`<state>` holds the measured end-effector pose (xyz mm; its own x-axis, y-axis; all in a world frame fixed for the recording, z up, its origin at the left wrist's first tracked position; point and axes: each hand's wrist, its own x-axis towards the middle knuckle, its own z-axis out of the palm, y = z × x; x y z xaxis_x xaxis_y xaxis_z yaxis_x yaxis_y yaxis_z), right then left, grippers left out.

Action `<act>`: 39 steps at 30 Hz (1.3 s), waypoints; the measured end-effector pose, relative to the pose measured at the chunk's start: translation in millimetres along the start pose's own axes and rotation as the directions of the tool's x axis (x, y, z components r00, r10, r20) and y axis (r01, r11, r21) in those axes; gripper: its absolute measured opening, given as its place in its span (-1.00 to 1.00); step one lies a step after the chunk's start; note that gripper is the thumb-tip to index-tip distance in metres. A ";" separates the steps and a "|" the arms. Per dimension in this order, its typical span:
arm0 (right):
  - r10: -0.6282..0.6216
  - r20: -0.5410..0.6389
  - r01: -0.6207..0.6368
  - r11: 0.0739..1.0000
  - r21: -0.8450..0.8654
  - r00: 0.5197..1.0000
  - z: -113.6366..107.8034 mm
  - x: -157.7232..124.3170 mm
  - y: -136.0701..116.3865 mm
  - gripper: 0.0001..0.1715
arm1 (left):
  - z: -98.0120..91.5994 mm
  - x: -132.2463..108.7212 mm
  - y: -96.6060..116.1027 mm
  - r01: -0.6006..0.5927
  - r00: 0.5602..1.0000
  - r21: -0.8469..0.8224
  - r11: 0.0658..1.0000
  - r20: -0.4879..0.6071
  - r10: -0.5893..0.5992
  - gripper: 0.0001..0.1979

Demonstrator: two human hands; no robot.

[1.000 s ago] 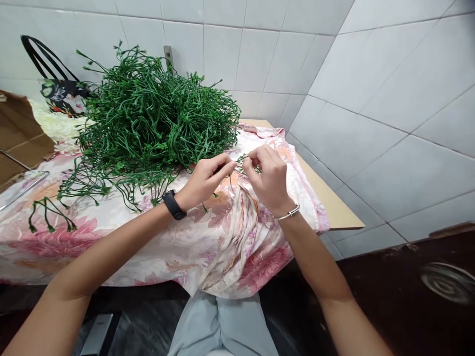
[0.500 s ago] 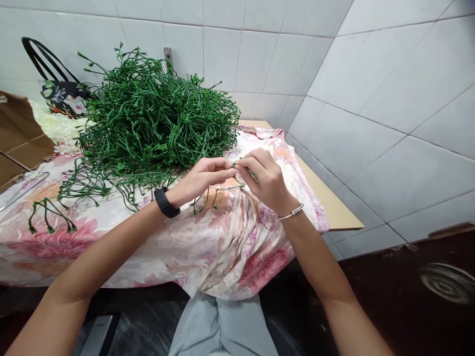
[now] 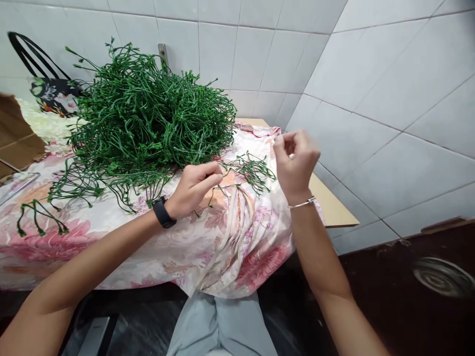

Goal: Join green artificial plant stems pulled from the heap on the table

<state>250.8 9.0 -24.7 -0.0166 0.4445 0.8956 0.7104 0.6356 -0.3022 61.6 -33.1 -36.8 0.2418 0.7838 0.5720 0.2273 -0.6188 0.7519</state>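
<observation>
My left hand [image 3: 196,184] pinches a thin green plastic sprig [image 3: 217,190] that dangles over the floral cloth [image 3: 111,232]. To the right, my right hand [image 3: 296,159] is lifted above the table's edge. Its fingers are curled, thumb against forefinger, and I cannot make out anything between them. Between the two hands a small loose bunch of green sprigs [image 3: 250,170] lies on the cloth. Behind my left hand rises a big tangled pile of the same green sprigs [image 3: 148,116]. A black band is on my left wrist, a silver bangle on my right.
The cloth hangs over the front of a wooden table [image 3: 332,205] set in a tiled corner. At the far left are a cardboard box [image 3: 17,141], white flowers [image 3: 46,128] and a black floral bag [image 3: 52,94]. A round metal object [image 3: 441,277] lies low right.
My right hand has let go of the sprig and moved up and to the right. The left hand still pinches its sprig, slightly lower. The small bunch now lies uncovered on the cloth.
</observation>
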 end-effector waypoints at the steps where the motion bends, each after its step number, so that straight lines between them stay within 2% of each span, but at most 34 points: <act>1: 0.035 0.023 -0.035 0.999 0.010 0.999 -0.1 2.7 7.3 -0.78 | 0.0 1.5 -1.1 0.028 1.000 -0.059 0.998 -0.006 -0.029 -0.78; 6: 0.011 0.231 0.014 0.994 -0.107 0.973 12.0 -1.3 25.5 -0.80 | -3.5 12.4 -8.9 0.148 0.988 -0.310 0.939 0.086 -0.127 -0.80; 10: 0.097 0.398 -0.005 0.974 -0.227 0.912 19.5 -10.2 28.3 -0.77 | -7.2 15.1 -9.4 0.194 0.981 -0.427 0.883 0.106 -0.164 -0.81; 12: 0.115 0.406 -0.016 0.971 -0.240 0.907 18.0 -10.4 27.0 -0.74 | -7.9 15.5 -7.6 0.216 0.976 -0.482 0.849 0.106 -0.188 -0.81; 14: 0.089 0.349 -0.032 0.986 -0.165 0.933 13.9 -7.9 22.4 -0.74 | -8.2 16.2 -6.2 0.239 0.971 -0.533 0.812 0.113 -0.212 -0.80; 17: 0.026 0.313 -0.066 0.991 0.116 0.949 5.6 -2.8 9.0 -0.80 | -9.1 17.3 -6.0 0.241 0.969 -0.602 0.761 0.107 -0.222 -0.80; 20: -0.009 0.452 -0.188 0.902 0.389 0.892 -1.8 -1.0 -8.3 -0.78 | -9.8 17.7 -6.6 0.197 0.979 -0.604 0.772 0.078 -0.189 -0.77; 23: -0.024 0.569 -0.283 0.850 0.444 0.822 -4.0 -2.6 -22.8 -0.75 | -8.3 17.3 -7.3 0.139 0.990 -0.572 0.808 0.051 -0.134 -0.75; 30: -0.019 0.580 -0.272 0.870 0.411 0.815 7.2 -9.6 -28.3 -0.79 | -1.0 15.0 -9.4 0.103 0.993 -0.423 0.900 0.103 -0.066 -0.77; 34: -0.038 0.532 -0.218 0.886 0.409 0.846 6.3 -10.7 -24.3 -0.87 | -2.6 14.2 -6.4 0.142 0.986 -0.364 0.921 0.135 -0.098 -0.78; 37: -0.032 0.488 -0.215 0.871 0.442 0.872 3.2 -10.4 -23.0 -0.88 | -5.5 14.2 -6.9 0.208 0.969 -0.381 0.901 0.204 -0.137 -0.74; 39: -0.027 0.469 -0.217 0.863 0.457 0.883 1.6 -10.2 -22.3 -0.89 | -7.0 14.5 -7.7 0.215 0.969 -0.385 0.897 0.199 -0.147 -0.76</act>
<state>234.0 -8.6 -27.7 -0.3639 0.6714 0.6455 0.2952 0.7405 -0.6038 56.7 -16.6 -32.0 0.3883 0.8401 0.3787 -0.1074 -0.3669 0.9240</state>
